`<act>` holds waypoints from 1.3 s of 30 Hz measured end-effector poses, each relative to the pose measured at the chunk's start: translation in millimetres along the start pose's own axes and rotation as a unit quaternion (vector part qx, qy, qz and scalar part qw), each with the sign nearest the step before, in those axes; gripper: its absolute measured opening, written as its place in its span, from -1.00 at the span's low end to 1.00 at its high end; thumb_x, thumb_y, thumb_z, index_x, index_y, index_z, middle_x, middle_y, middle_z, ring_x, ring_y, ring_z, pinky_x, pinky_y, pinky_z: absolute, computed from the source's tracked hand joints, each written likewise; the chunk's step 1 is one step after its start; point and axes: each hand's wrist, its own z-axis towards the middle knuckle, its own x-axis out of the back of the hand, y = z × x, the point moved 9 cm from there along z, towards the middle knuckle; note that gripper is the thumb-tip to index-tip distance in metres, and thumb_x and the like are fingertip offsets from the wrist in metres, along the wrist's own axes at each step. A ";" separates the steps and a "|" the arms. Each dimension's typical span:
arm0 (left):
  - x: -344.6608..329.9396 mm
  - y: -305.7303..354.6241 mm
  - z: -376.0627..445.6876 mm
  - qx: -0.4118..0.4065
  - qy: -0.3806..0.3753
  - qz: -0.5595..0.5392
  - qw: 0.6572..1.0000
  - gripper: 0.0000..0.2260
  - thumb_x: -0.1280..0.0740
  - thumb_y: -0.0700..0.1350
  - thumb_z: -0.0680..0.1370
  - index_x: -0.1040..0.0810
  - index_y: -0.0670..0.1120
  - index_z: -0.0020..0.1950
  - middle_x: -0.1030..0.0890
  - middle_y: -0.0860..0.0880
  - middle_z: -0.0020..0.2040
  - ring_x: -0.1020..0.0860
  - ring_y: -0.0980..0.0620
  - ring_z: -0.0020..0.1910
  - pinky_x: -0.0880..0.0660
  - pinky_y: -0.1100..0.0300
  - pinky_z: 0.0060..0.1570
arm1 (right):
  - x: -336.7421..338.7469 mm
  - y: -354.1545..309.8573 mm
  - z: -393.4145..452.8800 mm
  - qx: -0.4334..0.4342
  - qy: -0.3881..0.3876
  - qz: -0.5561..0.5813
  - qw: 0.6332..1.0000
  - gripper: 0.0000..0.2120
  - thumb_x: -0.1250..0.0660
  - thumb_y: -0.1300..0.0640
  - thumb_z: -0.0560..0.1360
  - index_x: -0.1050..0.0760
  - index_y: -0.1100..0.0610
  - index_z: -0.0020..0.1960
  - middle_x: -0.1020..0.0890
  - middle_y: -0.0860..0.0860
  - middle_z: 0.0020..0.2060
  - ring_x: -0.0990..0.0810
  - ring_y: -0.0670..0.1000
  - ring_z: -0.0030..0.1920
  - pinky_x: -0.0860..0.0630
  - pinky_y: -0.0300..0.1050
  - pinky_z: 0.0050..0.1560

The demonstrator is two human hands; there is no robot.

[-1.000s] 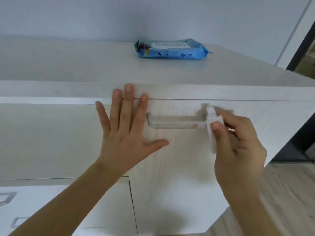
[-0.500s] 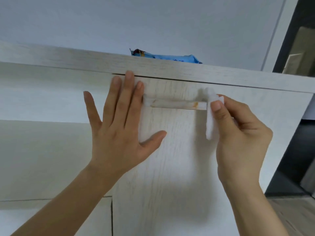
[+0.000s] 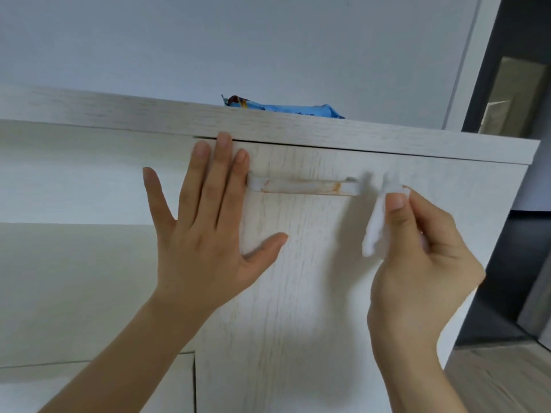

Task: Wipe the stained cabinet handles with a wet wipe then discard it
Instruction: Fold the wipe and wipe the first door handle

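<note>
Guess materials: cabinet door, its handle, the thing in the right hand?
Cabinet door: looks like pale wood-grain laminate or veneer, matte; streaky grain, no glare. Handle: same pale matte finish, probably coated wood or plastic, with orange-brown stains. Wet wipe in the right hand: soft white nonwoven sheet, limp and folded.

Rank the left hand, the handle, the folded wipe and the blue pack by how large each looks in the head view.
1. left hand
2. handle
3. blue pack, mostly hidden behind the cabinet top, so unsure
4. wipe, partly covered by the right hand
</note>
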 end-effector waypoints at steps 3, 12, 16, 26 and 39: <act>0.1 -0.3 -0.1 0.001 0.001 0.001 1.000 -0.22 -0.16 0.34 0.54 -0.18 -0.24 0.50 -0.21 -0.21 0.49 -0.10 -0.11 0.50 0.11 -0.29 0.41 | -17.5 -3.3 2.7 0.052 -0.050 -0.034 0.997 -0.88 -0.38 0.17 0.46 -0.59 -0.05 -0.08 -0.62 -0.15 -0.13 -0.58 -0.27 -0.07 -0.46 -0.43 -0.01; 0.3 0.3 -1.9 0.001 0.016 0.006 1.000 -0.23 -0.16 0.32 0.55 -0.18 -0.24 0.51 -0.20 -0.18 0.50 -0.12 -0.13 0.51 0.10 -0.31 0.40 | -22.9 -19.6 -11.0 0.229 -0.049 -0.098 0.967 -0.83 -0.39 0.27 0.47 -0.57 0.13 0.05 -0.57 -0.06 -0.09 -0.54 -0.28 -0.05 -0.42 -0.48 -0.06; 0.7 0.1 0.1 0.003 0.016 0.004 1.000 -0.24 -0.16 0.32 0.55 -0.21 -0.25 0.50 -0.21 -0.19 0.50 -0.11 -0.11 0.50 0.07 -0.32 0.39 | -22.6 -20.1 -7.3 0.243 -0.064 -0.115 0.961 -0.86 -0.38 0.25 0.48 -0.58 0.15 0.04 -0.55 -0.01 -0.11 -0.51 -0.30 -0.06 -0.39 -0.49 -0.03; -0.2 0.8 -1.0 0.001 0.008 -0.009 1.000 -0.23 -0.15 0.32 0.55 -0.16 -0.24 0.51 -0.21 -0.21 0.50 -0.10 -0.13 0.51 0.04 -0.34 0.38 | -26.1 -23.1 -4.9 0.268 -0.086 -0.115 0.953 -0.84 -0.38 0.26 0.48 -0.58 0.14 0.05 -0.53 -0.08 -0.10 -0.52 -0.24 -0.06 -0.42 -0.45 -0.03; 0.8 0.7 -1.3 0.000 0.012 -0.018 1.000 -0.25 -0.15 0.30 0.56 -0.16 -0.24 0.51 -0.19 -0.21 0.50 -0.14 -0.18 0.50 0.03 -0.35 0.38 | -27.8 -25.8 -11.8 0.325 -0.101 -0.113 0.933 -0.80 -0.39 0.29 0.47 -0.55 0.18 0.10 -0.50 -0.07 -0.04 -0.57 0.07 -0.07 -0.48 -0.30 0.00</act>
